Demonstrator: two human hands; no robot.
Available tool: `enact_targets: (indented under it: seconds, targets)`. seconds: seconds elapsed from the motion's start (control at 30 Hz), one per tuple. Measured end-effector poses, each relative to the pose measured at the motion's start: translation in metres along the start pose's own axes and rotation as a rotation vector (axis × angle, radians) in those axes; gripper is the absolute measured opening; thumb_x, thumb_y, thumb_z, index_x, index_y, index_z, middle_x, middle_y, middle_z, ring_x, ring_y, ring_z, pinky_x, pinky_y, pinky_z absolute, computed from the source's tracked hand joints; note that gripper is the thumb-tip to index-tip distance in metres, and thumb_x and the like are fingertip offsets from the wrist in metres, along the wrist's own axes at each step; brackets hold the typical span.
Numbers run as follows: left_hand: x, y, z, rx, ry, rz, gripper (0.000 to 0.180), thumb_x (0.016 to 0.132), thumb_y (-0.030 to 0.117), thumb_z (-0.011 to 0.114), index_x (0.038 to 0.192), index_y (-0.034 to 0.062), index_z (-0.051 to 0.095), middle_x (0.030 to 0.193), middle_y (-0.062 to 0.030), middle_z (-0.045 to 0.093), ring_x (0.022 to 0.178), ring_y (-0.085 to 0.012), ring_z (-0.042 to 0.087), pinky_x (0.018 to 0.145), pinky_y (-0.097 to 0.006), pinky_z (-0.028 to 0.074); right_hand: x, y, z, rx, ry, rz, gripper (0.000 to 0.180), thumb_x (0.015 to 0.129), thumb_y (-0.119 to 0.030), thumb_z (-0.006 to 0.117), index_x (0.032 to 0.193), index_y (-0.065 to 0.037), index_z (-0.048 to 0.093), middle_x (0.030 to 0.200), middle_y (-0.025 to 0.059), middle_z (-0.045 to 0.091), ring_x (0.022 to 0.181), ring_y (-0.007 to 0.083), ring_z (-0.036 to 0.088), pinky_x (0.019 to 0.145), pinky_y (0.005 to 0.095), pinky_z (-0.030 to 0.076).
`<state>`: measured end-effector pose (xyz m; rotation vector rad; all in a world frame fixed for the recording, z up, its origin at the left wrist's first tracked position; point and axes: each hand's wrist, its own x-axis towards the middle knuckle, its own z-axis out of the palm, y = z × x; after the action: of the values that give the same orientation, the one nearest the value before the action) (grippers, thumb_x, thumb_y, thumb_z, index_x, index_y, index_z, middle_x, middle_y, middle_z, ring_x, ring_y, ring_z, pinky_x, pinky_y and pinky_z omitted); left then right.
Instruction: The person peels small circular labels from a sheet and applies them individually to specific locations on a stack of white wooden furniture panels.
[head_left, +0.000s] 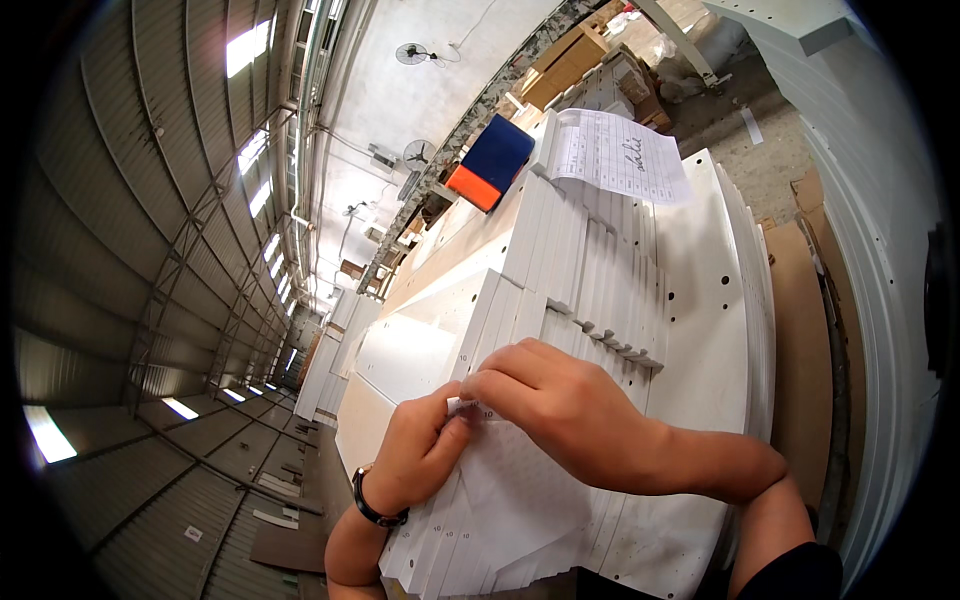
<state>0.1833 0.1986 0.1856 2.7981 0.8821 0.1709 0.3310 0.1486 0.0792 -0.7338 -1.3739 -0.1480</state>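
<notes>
A thin white label sheet (525,490) hangs over the edges of a stack of white boards (440,550). My left hand (420,445), with a black-strapped watch (376,498) on its wrist, pinches the sheet's upper corner between thumb and fingers. Right beside it, my right hand (565,405) is bent over with its fingertips closed at the same corner. A small white label (460,404) shows between the two hands; how far it is lifted I cannot tell. Small printed marks dot several board edges near the hands.
More white boards (570,245) are stacked ahead, bearing a blue and orange box (492,160) and a handwritten form (620,155). Panels with drilled holes (715,290) stand at the right. Cardboard (800,350) lies beyond them. Wall fans (412,54) hang in the background.
</notes>
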Motion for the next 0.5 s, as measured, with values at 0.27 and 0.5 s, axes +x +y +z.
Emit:
enact_targets:
  seconds: [0.27,0.5]
  targets:
    - [0.001,-0.012,-0.001,-0.278,0.006,-0.016,0.027,0.089,0.014,0.037,0.099,-0.0034,0.054,0.073,-0.0045,0.056,0.066,-0.0109,0.049,0.062,-0.023,0.039,0.0,0.0,0.003,-0.065,0.013,-0.047,0.022,0.073,-0.004,0.055,0.095,-0.003,0.057,0.085,0.0075,0.055,0.081,0.0219,0.056,0.064,0.0283,0.05]
    - [0.001,-0.006,-0.001,-0.375,0.081,-0.068,0.031,0.089,0.017,0.036,0.101,-0.005,0.054,0.077,-0.0019,0.055,0.069,-0.0083,0.047,0.064,-0.021,0.038,0.008,0.007,-0.022,0.661,-0.218,0.263,0.015,0.077,0.0,0.061,0.092,-0.002,0.061,0.088,0.0069,0.061,0.081,0.0144,0.06,0.071,0.0242,0.05]
